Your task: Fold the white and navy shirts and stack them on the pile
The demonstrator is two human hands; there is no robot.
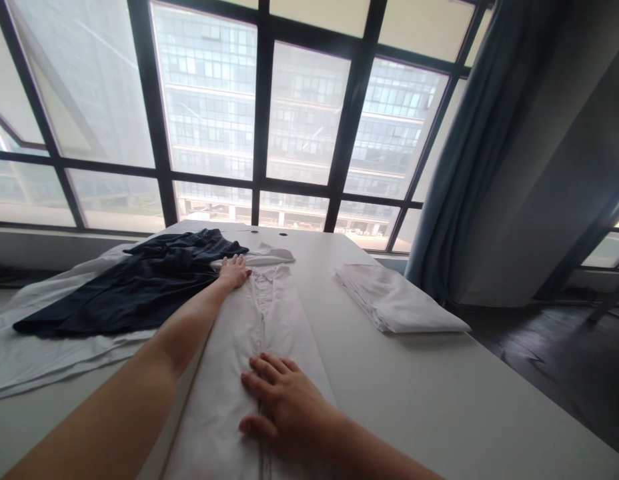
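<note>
A white garment (229,360) lies lengthwise on the table in front of me, its sides folded in so that two edges meet along the middle. My left hand (234,272) rests flat near its far end, fingers stretched out, beside a dark navy garment (134,287). Closer to me, my right hand (284,397) lies palm down across the middle seam with its fingers spread. Neither hand grips any cloth. Past my left fingertips a further piece of white cloth (274,253) sticks out.
A folded stack of white cloth (399,300) sits on the white table (389,387) to the right. More white fabric (64,363) spreads beneath the navy garment and hangs toward the left. Behind the table stand large windows (304,120) and a blue curtain (469,160).
</note>
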